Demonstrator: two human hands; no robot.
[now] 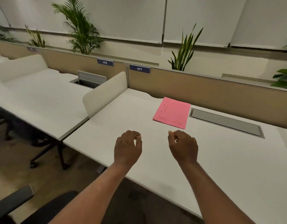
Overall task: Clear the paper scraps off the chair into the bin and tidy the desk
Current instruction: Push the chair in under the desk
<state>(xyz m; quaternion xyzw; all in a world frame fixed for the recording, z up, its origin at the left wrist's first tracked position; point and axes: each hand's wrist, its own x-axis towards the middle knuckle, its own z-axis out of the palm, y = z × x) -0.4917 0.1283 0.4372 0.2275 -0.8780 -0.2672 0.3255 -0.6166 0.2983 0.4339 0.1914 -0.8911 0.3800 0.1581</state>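
Left hand: the left hand (128, 147) hovers over the desk (228, 167), palm down, fingers loosely curled, holding nothing.
Right hand: the right hand (183, 147) hovers beside it at the same height, fingers loosely curled, holding nothing.
Desk: white top, bare under both hands.
Folder: a pink folder (172, 112) lies flat on the desk beyond the right hand, closed, with two small dark dots near its far edge.
Cable tray, this desk: the grey cable tray lid (225, 122) just right of the folder sits shut; contents hidden.
Cable tray, neighbouring desk: the raised flap (91, 77) stands open; the inside is dark, contents not discernible.
Chair: a dark chair (47, 209) shows at the lower left; no scraps visible on the part in view.
Label: blue tag 477 (139, 68) on the partition.
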